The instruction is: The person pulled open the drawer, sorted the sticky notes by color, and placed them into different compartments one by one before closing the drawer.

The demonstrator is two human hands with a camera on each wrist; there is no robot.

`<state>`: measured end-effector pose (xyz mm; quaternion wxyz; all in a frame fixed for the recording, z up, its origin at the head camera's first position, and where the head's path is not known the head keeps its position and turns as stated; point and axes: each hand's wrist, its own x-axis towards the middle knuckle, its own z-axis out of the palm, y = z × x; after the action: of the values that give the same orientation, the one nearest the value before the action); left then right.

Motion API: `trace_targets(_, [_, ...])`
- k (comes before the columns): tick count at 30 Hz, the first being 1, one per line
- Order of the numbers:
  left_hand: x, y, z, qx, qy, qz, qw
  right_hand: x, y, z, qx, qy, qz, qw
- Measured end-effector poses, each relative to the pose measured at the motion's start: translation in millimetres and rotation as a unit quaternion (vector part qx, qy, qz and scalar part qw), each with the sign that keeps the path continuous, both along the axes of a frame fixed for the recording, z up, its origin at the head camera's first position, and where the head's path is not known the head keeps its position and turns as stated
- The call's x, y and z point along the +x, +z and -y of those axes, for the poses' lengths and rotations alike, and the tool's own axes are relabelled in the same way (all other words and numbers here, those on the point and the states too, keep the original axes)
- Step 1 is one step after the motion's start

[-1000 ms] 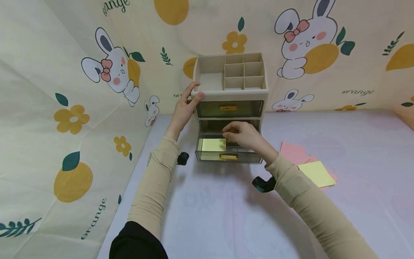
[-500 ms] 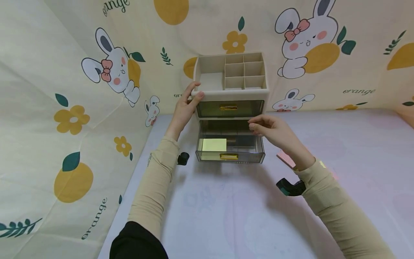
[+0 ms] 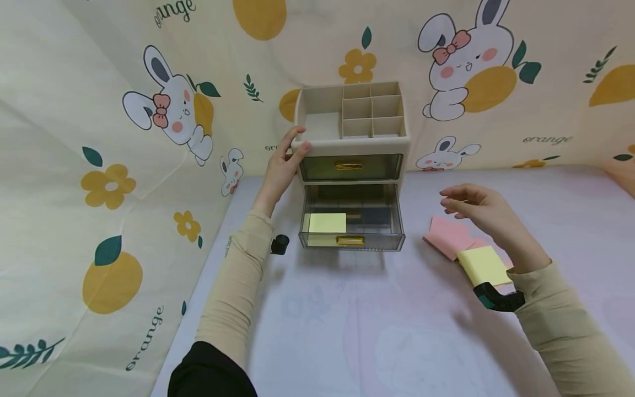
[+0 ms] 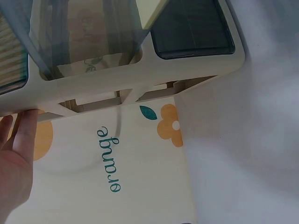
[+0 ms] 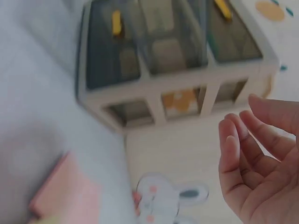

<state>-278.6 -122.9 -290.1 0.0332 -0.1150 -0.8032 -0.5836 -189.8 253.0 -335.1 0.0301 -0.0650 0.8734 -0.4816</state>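
A white desk organizer [image 3: 351,146] with smoky clear drawers stands at the back of the table. One drawer [image 3: 377,241] is pulled out, and a yellow sticky note pad [image 3: 327,223] lies in its left part. My left hand [image 3: 281,172] grips the organizer's left front corner, thumb on the front and a finger at the rim. To the right of the organizer, above the table, my right hand [image 3: 481,212] hangs with loosely bent fingers and holds nothing. Beneath it lie pink sticky notes [image 3: 446,234] and a yellow sticky note pad [image 3: 483,264] on top.
The organizer's top has open compartments [image 3: 372,110]. Above the pulled-out drawer, another drawer [image 3: 352,167] with a gold handle is closed. A patterned cloth [image 3: 278,60] with rabbits and oranges hangs behind. A black wrist camera mount [image 3: 498,298] sits at the right sleeve.
My right hand has moved right, from over the pulled-out drawer to above the loose sticky notes. The left hand stays at the organizer's corner, and the pad remains in the drawer.
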Motion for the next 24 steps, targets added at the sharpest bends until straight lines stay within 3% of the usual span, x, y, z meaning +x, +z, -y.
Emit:
trace_targets(7, [-18.9, -17.2, 5.2, 0.003, -0.004, -0.009, 0.9999, 6.0, -25.4, -44, 0.059, 0.019, 0.029, 0.9977])
trace_targets(15, [0.7, 0.4, 0.0, 0.006, -0.005, -0.003, 1.0000, 5.7, -53.6, -74, 0.152, 0.043, 0.084, 0.9838])
trace_targets(24, [6.4, 4.1, 0.0, -0.003, 0.000, -0.010, 0.9999, 8.1, -71.3, -88, 0.183, 0.055, 0.151, 0.9697])
